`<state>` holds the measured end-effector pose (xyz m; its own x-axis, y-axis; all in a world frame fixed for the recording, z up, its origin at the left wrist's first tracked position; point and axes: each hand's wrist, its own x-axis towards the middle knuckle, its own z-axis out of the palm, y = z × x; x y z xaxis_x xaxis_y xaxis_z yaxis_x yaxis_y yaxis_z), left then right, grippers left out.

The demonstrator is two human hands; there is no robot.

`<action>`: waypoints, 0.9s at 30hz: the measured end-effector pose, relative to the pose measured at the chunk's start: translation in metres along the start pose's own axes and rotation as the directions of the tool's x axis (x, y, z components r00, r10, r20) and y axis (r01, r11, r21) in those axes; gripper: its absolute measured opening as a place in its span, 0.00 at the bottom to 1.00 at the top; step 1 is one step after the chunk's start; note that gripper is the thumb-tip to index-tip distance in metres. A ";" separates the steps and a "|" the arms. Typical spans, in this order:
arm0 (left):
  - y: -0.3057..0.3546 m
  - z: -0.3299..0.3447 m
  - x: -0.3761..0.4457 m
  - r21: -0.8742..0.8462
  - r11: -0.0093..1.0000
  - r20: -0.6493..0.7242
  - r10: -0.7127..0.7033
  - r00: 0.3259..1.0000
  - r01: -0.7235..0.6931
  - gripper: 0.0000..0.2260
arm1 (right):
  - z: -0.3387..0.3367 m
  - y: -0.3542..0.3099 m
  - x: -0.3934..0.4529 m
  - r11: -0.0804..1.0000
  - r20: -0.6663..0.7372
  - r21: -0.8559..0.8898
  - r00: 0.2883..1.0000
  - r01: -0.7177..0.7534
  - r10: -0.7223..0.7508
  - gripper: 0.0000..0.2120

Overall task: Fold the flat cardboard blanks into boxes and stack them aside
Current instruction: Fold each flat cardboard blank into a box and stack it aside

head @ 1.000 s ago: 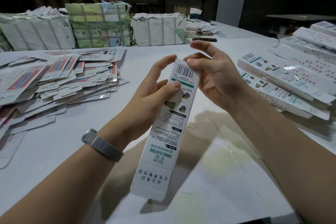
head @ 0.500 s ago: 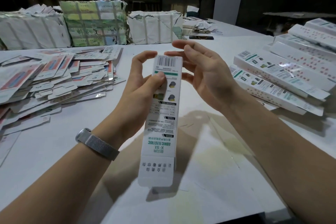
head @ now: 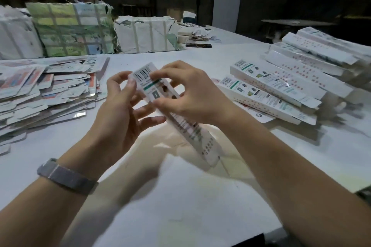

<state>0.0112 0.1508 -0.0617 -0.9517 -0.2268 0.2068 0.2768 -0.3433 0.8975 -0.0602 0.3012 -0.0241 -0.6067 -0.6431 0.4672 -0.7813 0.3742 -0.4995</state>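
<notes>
On the white worktop (head: 180, 206), flat blanks (head: 40, 90) lie heaped at left. The left hand (head: 120, 118), fingers loosely spread, touches the long box (head: 174, 114) held above centre; the right hand (head: 192, 94) pinches it. Folded boxes (head: 291, 82) are stacked at right.

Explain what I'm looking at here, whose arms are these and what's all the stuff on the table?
There is no machine: the picture comes from a camera worn on a person's head, looking down at their own arms. The right hand grips a long printed box near its barcode end; the left hand, with a wristband, touches that end with its fingertips. On the white table, flat blanks lie piled at left and folded boxes are stacked at right. Wrapped bundles stand at the back.
</notes>
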 end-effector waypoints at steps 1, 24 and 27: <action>0.000 -0.001 0.001 -0.018 1.000 0.024 -0.014 1.000 0.015 0.04 | 0.000 0.001 -0.001 0.999 0.015 -0.034 1.000 -0.005 0.006 0.28; -0.007 -0.022 -0.005 0.768 0.611 0.148 0.121 0.982 -0.191 0.13 | -0.051 0.132 0.003 0.445 -0.393 -0.546 0.687 -0.709 0.612 0.16; -0.008 -0.024 -0.004 0.820 0.534 0.164 0.131 0.978 -0.209 0.13 | -0.046 0.124 0.006 0.538 -0.414 -0.526 0.751 -0.659 0.514 0.18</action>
<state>0.0157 0.1327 -0.0786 -0.9161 -0.1172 0.3833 0.2377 0.6111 0.7550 -0.1676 0.3748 -0.0501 -0.9181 -0.0134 0.3961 -0.0973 0.9765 -0.1925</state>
